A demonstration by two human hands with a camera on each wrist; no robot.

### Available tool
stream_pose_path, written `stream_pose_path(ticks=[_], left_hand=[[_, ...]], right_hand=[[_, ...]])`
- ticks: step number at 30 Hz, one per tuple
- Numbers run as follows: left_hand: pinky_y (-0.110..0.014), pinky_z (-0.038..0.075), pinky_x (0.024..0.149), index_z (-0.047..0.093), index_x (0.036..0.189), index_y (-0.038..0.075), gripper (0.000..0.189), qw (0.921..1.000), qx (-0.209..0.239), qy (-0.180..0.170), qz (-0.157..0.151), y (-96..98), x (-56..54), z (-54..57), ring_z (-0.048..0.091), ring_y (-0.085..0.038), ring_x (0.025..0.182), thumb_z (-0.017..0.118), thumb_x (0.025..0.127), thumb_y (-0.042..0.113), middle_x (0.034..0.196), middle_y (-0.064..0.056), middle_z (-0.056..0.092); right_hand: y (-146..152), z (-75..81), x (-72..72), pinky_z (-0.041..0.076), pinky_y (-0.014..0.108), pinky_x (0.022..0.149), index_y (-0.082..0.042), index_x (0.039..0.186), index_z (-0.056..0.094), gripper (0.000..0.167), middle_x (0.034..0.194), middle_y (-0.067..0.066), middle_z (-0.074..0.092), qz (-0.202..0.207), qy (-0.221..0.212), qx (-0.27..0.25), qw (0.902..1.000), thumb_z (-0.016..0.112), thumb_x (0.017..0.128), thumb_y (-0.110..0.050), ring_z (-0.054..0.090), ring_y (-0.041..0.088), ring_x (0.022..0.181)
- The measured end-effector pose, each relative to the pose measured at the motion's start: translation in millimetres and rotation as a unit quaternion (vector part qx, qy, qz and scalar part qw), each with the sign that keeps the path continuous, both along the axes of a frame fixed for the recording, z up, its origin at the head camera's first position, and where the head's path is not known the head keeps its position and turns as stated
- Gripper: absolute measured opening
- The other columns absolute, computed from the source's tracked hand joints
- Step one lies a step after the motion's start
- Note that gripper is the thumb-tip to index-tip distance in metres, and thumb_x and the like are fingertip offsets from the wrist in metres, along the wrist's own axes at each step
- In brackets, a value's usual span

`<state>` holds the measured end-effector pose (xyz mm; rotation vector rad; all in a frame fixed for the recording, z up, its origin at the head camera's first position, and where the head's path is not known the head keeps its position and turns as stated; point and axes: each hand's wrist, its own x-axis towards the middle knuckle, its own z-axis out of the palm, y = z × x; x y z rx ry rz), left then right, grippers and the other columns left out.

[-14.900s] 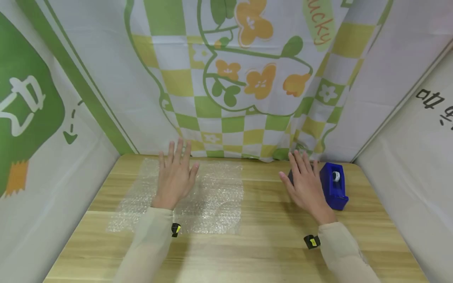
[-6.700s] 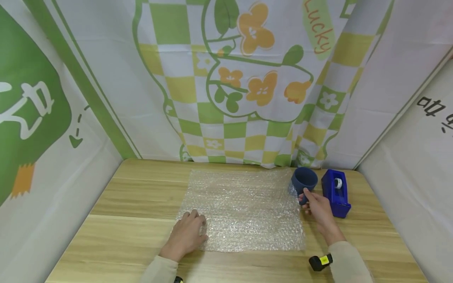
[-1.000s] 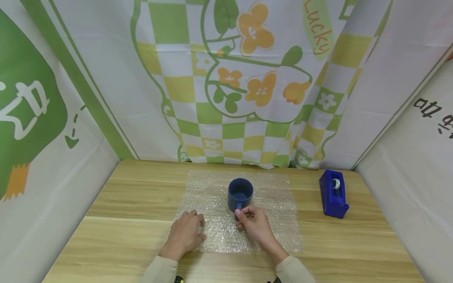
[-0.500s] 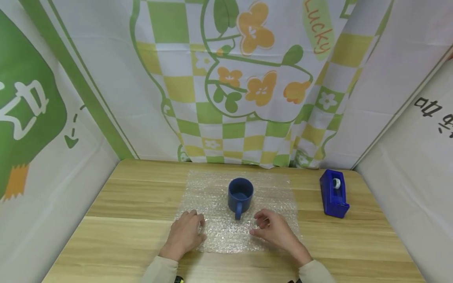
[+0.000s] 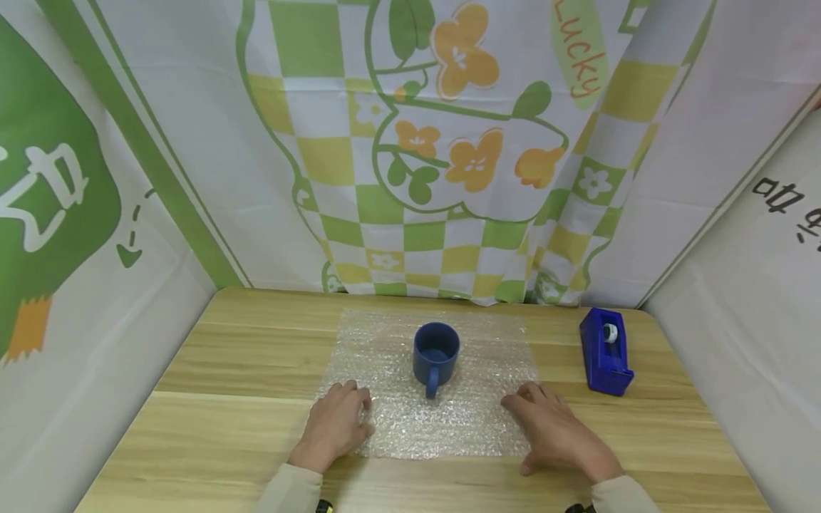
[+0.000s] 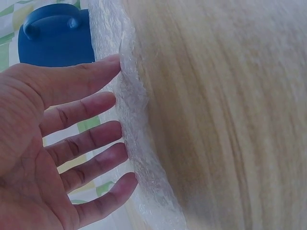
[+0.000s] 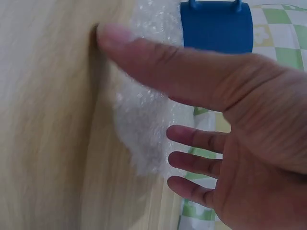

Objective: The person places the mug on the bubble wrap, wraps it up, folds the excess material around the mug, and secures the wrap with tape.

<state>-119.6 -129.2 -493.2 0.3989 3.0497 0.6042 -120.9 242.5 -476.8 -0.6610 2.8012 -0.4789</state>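
A blue mug (image 5: 435,354) stands upright on the sheet of bubble wrap (image 5: 410,427), its handle toward me. My left hand (image 5: 333,424) rests its fingertips on the wrap's left front corner, fingers spread and loosely bent; the left wrist view shows the fingertips on the wrap's edge (image 6: 139,124) with the mug (image 6: 57,38) beyond. At the right front edge of the wrap, my right hand (image 5: 554,431) holds nothing. In the right wrist view its thumb reaches out past the sheet, and the fingers are spread apart near the wrap (image 7: 148,115).
A blue tape dispenser (image 5: 605,353) stands at the back right of the wooden table (image 5: 231,377). A patterned curtain (image 5: 442,242) hangs along the back edge, and white cloth walls close in both sides.
The mug came from the right onto the wrap, carried by my right hand, which has since let go of its handle and moved right to the wrap's edge. My left hand has stayed put lately.
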Motion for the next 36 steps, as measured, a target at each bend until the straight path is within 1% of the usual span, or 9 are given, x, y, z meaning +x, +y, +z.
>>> stream_pose_path(ticks=[4,11,14,17,21,24,29,32,36], left_hand=[[-0.046,0.053,0.067,0.069,0.087,0.011,0.027,1.0000,0.000,-0.002,-0.001,0.1,0.3,0.0,0.056,-0.024,0.082,0.089,0.070,0.017,0.085,-0.001,0.057],[-0.044,0.053,0.066,0.070,0.087,0.011,0.027,1.0000,-0.001,-0.005,0.000,0.5,0.6,0.0,0.055,-0.023,0.081,0.089,0.070,0.018,0.084,-0.001,0.057],[-0.044,0.052,0.065,0.070,0.087,0.010,0.027,1.0000,-0.001,-0.008,-0.001,1.0,0.5,0.2,0.055,-0.023,0.081,0.089,0.070,0.018,0.084,0.000,0.056],[-0.043,0.052,0.064,0.070,0.087,0.010,0.027,0.9999,-0.001,-0.010,-0.002,1.4,0.5,0.7,0.055,-0.023,0.080,0.089,0.070,0.018,0.083,0.000,0.056],[-0.043,0.052,0.064,0.069,0.087,0.010,0.027,0.9999,-0.002,-0.013,-0.002,1.3,0.5,0.7,0.055,-0.023,0.081,0.089,0.070,0.018,0.083,0.000,0.056],[-0.043,0.052,0.064,0.069,0.087,0.010,0.027,0.9999,-0.004,-0.013,-0.002,0.9,0.2,0.5,0.055,-0.023,0.080,0.089,0.071,0.018,0.084,0.000,0.056],[-0.043,0.052,0.065,0.069,0.088,0.010,0.026,1.0000,-0.005,-0.007,-0.004,0.7,0.7,1.3,0.055,-0.024,0.081,0.088,0.071,0.017,0.084,-0.001,0.056],[-0.044,0.052,0.066,0.069,0.087,0.009,0.026,1.0000,-0.003,-0.007,-0.004,0.9,1.4,1.8,0.055,-0.024,0.081,0.088,0.071,0.017,0.084,-0.001,0.056],[-0.044,0.053,0.066,0.069,0.088,0.010,0.026,1.0000,-0.002,-0.008,-0.004,0.7,1.8,1.3,0.056,-0.024,0.082,0.088,0.072,0.017,0.084,-0.002,0.057]], right_hand=[[3.1,-2.2,-0.2,0.039,0.067,0.100,-0.015,0.136,0.061,0.095,0.132,0.011,0.054,0.005,0.011,0.007,0.9999,0.099,0.049,-0.022,0.050,0.038,0.122],[8.3,-5.9,-6.1,0.047,0.061,0.092,-0.015,0.129,0.068,0.068,0.121,0.008,0.060,0.027,0.048,0.010,0.9984,0.093,0.066,-0.019,0.058,0.034,0.108],[10.1,-7.3,-7.4,0.050,0.058,0.089,-0.014,0.122,0.071,0.054,0.116,0.007,0.063,0.034,0.076,-0.007,0.9965,0.090,0.071,-0.015,0.061,0.032,0.103],[11.8,-8.1,-8.0,0.053,0.054,0.087,-0.011,0.115,0.073,0.044,0.111,0.007,0.067,0.038,0.120,-0.022,0.9919,0.086,0.073,-0.006,0.064,0.030,0.100],[14.3,-6.5,-9.8,0.055,0.048,0.089,-0.008,0.113,0.072,0.043,0.109,0.006,0.069,0.018,0.143,-0.029,0.9891,0.079,0.073,0.005,0.066,0.028,0.100],[16.1,-3.3,-12.4,0.055,0.045,0.087,-0.006,0.110,0.073,0.042,0.106,0.006,0.069,0.002,0.161,-0.041,0.9861,0.073,0.072,0.011,0.064,0.027,0.097],[18.3,2.8,-16.0,0.053,0.050,0.087,-0.006,0.102,0.074,0.038,0.104,0.008,0.070,-0.020,0.215,-0.085,0.9728,0.069,0.071,0.015,0.062,0.032,0.099],[20.8,5.9,-16.4,0.055,0.047,0.082,-0.009,0.103,0.075,0.037,0.106,0.006,0.070,-0.032,0.216,-0.116,0.9688,0.071,0.074,0.014,0.063,0.029,0.097],[23.6,10.1,-16.7,0.054,0.031,0.066,-0.012,0.109,0.075,0.038,0.107,-0.001,0.070,-0.022,0.185,-0.155,0.9702,0.075,0.078,0.010,0.063,0.014,0.085]])
